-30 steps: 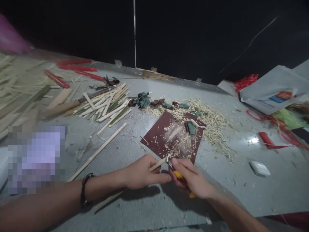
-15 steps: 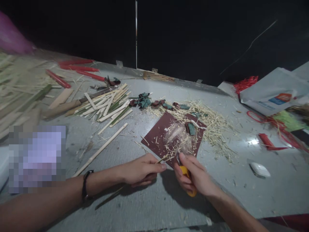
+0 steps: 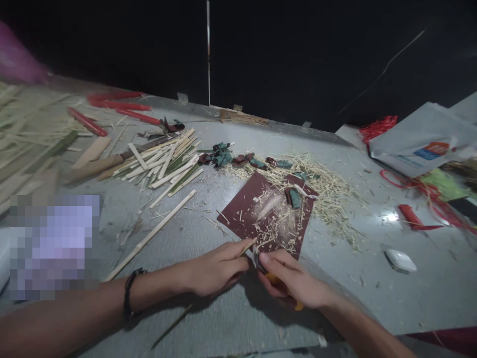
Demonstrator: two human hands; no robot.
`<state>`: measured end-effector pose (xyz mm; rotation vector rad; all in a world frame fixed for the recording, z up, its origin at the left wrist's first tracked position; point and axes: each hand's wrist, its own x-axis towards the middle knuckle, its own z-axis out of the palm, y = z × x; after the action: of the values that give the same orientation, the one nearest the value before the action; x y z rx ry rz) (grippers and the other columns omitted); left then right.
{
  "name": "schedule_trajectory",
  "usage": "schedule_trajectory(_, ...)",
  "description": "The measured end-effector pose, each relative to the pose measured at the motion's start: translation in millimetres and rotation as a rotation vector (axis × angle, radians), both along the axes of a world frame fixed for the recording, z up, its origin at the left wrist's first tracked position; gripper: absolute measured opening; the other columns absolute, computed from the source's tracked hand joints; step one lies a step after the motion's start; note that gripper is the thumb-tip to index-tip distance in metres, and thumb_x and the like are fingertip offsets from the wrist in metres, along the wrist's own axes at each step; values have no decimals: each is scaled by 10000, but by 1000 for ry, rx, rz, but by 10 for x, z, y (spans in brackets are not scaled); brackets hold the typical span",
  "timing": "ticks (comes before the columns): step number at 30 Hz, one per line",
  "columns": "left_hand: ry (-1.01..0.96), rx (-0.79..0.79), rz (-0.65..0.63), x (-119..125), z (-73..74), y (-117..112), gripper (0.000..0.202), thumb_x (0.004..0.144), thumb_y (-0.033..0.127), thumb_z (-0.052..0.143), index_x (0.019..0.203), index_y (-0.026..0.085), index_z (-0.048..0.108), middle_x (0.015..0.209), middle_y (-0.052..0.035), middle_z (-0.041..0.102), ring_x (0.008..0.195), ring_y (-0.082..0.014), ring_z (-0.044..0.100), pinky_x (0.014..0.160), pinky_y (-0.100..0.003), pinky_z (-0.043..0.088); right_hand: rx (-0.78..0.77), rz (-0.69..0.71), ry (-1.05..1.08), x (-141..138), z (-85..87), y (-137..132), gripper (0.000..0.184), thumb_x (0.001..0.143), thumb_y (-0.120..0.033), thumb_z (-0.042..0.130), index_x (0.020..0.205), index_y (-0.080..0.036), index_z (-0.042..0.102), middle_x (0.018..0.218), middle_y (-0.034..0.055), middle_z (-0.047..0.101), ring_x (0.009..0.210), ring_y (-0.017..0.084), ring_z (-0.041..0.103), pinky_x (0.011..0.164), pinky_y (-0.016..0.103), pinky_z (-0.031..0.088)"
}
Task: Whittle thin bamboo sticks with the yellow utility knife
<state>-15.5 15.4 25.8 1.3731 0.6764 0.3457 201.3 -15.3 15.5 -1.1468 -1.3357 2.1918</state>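
Head view, at the near edge of a grey painted tabletop point(image 3: 350, 298). The left hand point(image 3: 216, 271) has its grip pressed together on a thin pale bamboo sliver point(image 3: 248, 247), thumb and fingers pinching it, with the free end pointing to about 1 o'clock. The right hand point(image 3: 294, 281) has its grip closed around a yellow-handled utility knife point(image 3: 278, 279). Its narrow steel blade point(image 3: 256, 259) lies close against the sliver, though fingers hide most of the contact, so the exact meeting point cannot be made out. Both hands are held low and close together, seemingly to steady the short sliver against the blade. A dark maroon square sheet point(image 3: 242, 211) lies at 12 o'clock, apparently placed to catch the pale bamboo shavings point(image 3: 328, 199) strewn over and past it. Green bamboo-skin scraps point(image 3: 221, 156) lie beyond it. A heap of split bamboo strips point(image 3: 160, 166) lies at 10 o'clock. A pixelated patch point(image 3: 54, 246) at 9 o'clock hides whatever lies beneath it.
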Motion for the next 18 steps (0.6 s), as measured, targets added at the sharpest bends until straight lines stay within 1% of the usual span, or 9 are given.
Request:
schedule_trajectory(2, 9, -52, 18, 1, -2, -36, 72, 968, 226, 455, 926, 209, 510, 622, 77, 401, 554, -121, 338, 549, -269, 291, -3, 0, -7, -9, 13, -4, 635, 967, -747, 492, 635, -207, 528, 439, -99, 383, 286, 58, 282, 255, 165, 249)
schedule_trajectory(4, -1, -92, 20, 4, -18, -67, 57, 976, 220, 447, 989, 212, 502, 620, 79, 412, 555, -123, 350, 543, -264, 291, -8, -15, -5, -23, 18, -14, 634, 957, -752, 505, 638, -206, 534, 436, -98, 384, 289, 59, 280, 260, 167, 242)
schedule_trajectory(7, -45, -88, 10, 11, -53, -87, 97, 1017, 270, 444, 1070, 210, 499, 642, 65, 478, 572, -123, 395, 547, -252, 310, -24, -120, 12, -38, 18, -18, 632, 933, -768, 527, 636, -211, 522, 424, -109, 352, 293, 63, 291, 285, 166, 259)
schedule_trajectory(10, -68, -131, 8, 14, -84, -76, 231, 1052, 346, 425, 1225, 205, 486, 653, 58, 528, 517, -112, 365, 492, -248, 263, -34, -275, 39, -35, 20, 7, 614, 915, -772, 551, 655, -218, 513, 422, -120, 340, 285, 61, 280, 294, 167, 263)
schedule_trajectory(12, -68, -176, 6, 13, -96, -62, 327, 1057, 370, 420, 1335, 200, 444, 657, 58, 546, 489, -109, 339, 465, -252, 232, -25, -325, 62, -24, 24, 30, 608, 914, -772, 552, 664, -219, 511, 428, -121, 346, 281, 59, 270, 289, 168, 255)
schedule_trajectory(14, -68, -199, -3, 11, -98, -50, 413, 1048, 356, 426, 1426, 192, 388, 676, 52, 574, 483, -110, 332, 461, -254, 228, -12, -333, 70, -17, 27, 44, 607, 922, -767, 544, 664, -218, 512, 431, -121, 347, 281, 58, 268, 291, 169, 260)
schedule_trajectory(16, -66, -189, -15, 8, -91, -45, 499, 1031, 309, 436, 1503, 192, 325, 730, 32, 623, 502, -113, 351, 487, -254, 256, -1, -316, 62, -21, 25, 41, 604, 931, -759, 539, 667, -216, 518, 431, -118, 353, 283, 59, 274, 294, 170, 271)
schedule_trajectory(18, -65, -136, 7, 6, -76, -48, 588, 1002, 243, 444, 1563, 209, 271, 799, 9, 665, 578, -129, 429, 565, -261, 328, 0, -290, 49, -36, 19, 27, 609, 930, -762, 535, 662, -215, 520, 427, -115, 359, 285, 61, 283, 295, 174, 278)
